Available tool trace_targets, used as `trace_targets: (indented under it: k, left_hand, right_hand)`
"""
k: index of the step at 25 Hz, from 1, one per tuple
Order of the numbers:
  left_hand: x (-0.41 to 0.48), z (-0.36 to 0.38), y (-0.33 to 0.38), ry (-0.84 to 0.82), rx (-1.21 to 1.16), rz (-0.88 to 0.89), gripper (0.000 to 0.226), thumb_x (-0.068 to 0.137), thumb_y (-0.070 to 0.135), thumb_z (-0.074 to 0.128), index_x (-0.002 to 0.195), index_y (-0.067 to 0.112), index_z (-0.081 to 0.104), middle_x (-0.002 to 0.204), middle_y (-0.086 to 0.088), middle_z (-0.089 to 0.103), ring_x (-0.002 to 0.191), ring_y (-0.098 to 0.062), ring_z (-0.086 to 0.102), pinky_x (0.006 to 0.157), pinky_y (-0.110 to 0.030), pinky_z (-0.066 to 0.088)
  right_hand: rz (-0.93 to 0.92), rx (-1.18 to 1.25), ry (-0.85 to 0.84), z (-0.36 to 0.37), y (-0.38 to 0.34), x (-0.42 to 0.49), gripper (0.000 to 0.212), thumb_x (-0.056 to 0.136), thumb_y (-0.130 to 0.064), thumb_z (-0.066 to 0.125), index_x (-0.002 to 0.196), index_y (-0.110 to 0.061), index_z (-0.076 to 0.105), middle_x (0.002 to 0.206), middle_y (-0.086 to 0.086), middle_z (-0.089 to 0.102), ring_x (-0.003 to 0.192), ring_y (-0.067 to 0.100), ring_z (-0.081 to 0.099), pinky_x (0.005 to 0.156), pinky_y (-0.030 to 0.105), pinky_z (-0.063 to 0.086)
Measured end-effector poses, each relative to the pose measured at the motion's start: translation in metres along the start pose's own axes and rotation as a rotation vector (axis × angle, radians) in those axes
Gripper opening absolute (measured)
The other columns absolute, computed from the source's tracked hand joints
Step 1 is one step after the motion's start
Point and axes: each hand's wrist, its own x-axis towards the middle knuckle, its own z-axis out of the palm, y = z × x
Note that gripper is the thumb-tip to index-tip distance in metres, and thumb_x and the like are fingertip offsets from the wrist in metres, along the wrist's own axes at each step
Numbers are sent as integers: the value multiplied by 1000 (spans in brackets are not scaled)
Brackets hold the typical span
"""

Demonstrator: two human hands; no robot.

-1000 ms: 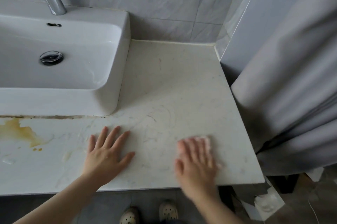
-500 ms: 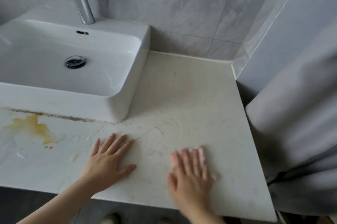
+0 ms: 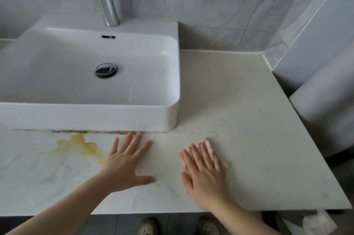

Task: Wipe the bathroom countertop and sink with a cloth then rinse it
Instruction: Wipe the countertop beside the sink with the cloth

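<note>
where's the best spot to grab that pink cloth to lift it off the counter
Probably the far edge of the pink cloth, which pokes out past the right hand's fingertips. It lies flat on the countertop, so curl the fingers down from above and bunch it.

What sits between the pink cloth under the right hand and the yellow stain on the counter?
The left hand, pressed flat on the pale stone countertop, lies directly between the small pink cloth under the right hand and the yellow-orange stain. Nothing else visible lies in that path.
</note>
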Motion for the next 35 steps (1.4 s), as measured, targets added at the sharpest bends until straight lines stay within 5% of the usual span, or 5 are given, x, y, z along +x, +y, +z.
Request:
trace_targets:
  k: [20,24,28,32,35]
  left_hand:
    - [0,-11,-9,-65,-39,81,118,38,93,11,133,37,-29,141,6,-36,130,-13,-34,110,-39,-18]
    - [-2,-19,-26,-135,-31,198,123,41,97,-5,144,30,-18,142,4,-34,131,-16,-34,112,-37,-17]
    - [-17,-18,-29,-151,8,241,120,48,96,16,136,25,-24,143,0,-35,132,-21,-35,110,-35,-21]
    - [-27,-9,-25,-139,82,193,133,46,100,22,142,8,29,147,-15,31,139,-28,19,108,-37,6]
    - [-26,-9,-25,-122,30,189,135,44,98,33,144,7,24,150,-14,24,141,-29,10,109,-36,-1]
  right_hand:
    - [386,0,-89,6,-42,74,50,81,-47,36,122,-32,61,129,1,61,124,33,52,98,53,39]
    - [-47,-82,-189,1,-35,4,50,99,-49,13,143,-35,33,148,-5,38,140,25,28,109,44,19]
    - [349,-97,-160,1,8,-1,66,83,-56,-9,147,-38,-5,158,-6,0,142,18,-16,116,39,-8]
    - [353,-14,-48,7,-76,-3,62,83,-49,29,136,-24,50,143,4,47,137,32,34,108,49,18]
    - [66,3,-86,11,-106,12,54,84,-45,37,131,-24,55,137,2,54,131,31,44,104,47,25]
